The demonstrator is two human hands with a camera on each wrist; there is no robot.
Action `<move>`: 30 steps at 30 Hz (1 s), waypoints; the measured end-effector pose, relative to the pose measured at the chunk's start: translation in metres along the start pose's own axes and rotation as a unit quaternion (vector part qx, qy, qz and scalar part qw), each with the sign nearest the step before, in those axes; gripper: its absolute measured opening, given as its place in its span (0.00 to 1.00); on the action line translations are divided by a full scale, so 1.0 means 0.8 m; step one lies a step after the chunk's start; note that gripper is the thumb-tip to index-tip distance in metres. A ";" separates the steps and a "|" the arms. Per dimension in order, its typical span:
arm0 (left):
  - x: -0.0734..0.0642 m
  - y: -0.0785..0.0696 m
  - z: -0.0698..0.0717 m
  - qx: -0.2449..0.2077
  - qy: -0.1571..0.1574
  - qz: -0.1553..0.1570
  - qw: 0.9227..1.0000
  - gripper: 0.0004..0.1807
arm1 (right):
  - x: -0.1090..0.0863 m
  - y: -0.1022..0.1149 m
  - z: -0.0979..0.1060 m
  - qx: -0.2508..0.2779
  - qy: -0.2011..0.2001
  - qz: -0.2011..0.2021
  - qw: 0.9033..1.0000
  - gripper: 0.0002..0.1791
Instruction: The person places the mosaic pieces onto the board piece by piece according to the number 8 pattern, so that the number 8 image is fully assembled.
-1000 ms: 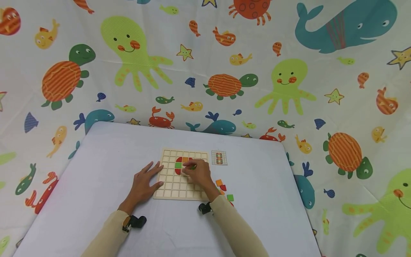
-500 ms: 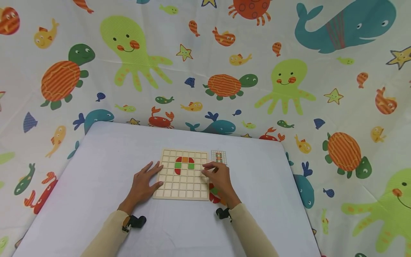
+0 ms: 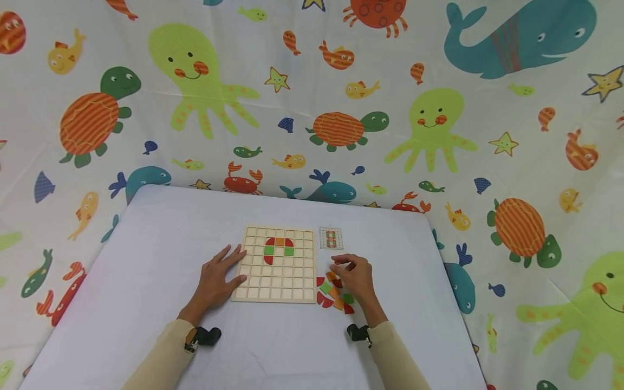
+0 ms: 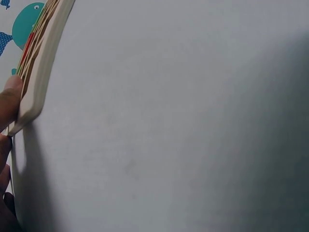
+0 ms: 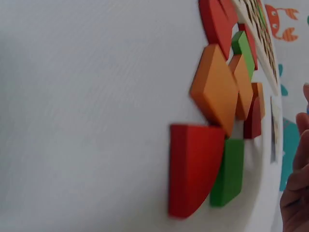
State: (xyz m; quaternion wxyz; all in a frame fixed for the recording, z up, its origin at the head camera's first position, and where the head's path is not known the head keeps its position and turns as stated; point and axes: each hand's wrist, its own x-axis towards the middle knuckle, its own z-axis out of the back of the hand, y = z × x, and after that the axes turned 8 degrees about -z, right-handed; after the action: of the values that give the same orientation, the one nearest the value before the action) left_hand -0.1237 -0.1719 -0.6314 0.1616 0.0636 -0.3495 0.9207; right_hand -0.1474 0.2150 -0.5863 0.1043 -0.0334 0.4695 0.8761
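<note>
My left hand [image 3: 214, 283] lies spread at the left edge of a wooden grid board [image 3: 287, 281], fingertips and thumb on its rim. In the left wrist view, a fingertip [image 4: 13, 87] touches the board's side. An arch of red quarter-round pieces, an orange square [image 3: 280, 242] and two green squares [image 3: 289, 252] sits in the grid. Right of the board, my right hand [image 3: 355, 275] hovers over loose pieces, fingers loosely bent, nothing visible in them. In the right wrist view, a red quarter-round piece [image 5: 193, 169], a green square [image 5: 229, 174] and an orange square [image 5: 217, 89] lie close together.
Behind the loose pieces lies a small pattern card [image 3: 331, 238] with a grid and a coloured figure. A white cloth covers the table [image 3: 170, 238]. A curtain [image 3: 302, 65] printed with sea animals hangs behind its far edge.
The right hand has moved from over the board rightward to the loose pieces, leaving a green square in the grid on the arch's right side. The left hand stays in place.
</note>
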 end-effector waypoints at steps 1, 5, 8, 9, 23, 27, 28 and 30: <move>0.000 0.000 0.000 0.001 0.000 0.000 1.000 0.40 | -0.001 -0.003 0.002 -0.005 0.000 -0.002 1.000 0.10; -0.001 0.000 0.000 0.002 -0.002 -0.002 1.000 0.39 | -0.002 -0.015 0.006 -0.026 0.017 0.001 0.999 0.10; -0.001 -0.001 0.001 0.001 -0.003 -0.002 1.000 0.39 | -0.001 -0.021 0.006 -0.058 0.036 0.001 0.998 0.09; -0.001 -0.001 0.001 0.001 -0.003 -0.002 1.000 0.39 | -0.001 -0.023 0.005 -0.069 0.042 0.003 0.997 0.09; 0.000 -0.003 0.003 -0.007 -0.002 -0.003 1.000 0.39 | 0.003 -0.015 0.003 -0.086 0.081 -0.015 0.993 0.08; 0.000 -0.003 0.004 -0.007 -0.001 -0.003 1.000 0.39 | 0.003 -0.013 0.002 -0.083 0.076 -0.015 0.994 0.06; 0.000 -0.002 0.003 -0.008 0.000 -0.002 1.000 0.39 | 0.002 -0.013 0.002 -0.081 0.073 -0.017 0.994 0.05; 0.000 -0.002 0.003 -0.009 0.000 -0.002 1.000 0.40 | 0.000 -0.013 0.002 -0.069 0.067 -0.020 0.995 0.04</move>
State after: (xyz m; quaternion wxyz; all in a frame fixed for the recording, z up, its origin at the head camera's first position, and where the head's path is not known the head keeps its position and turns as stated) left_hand -0.1233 -0.1726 -0.6286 0.1636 0.0629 -0.3573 0.9174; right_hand -0.1454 0.2223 -0.5941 0.0873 -0.1084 0.4130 0.9000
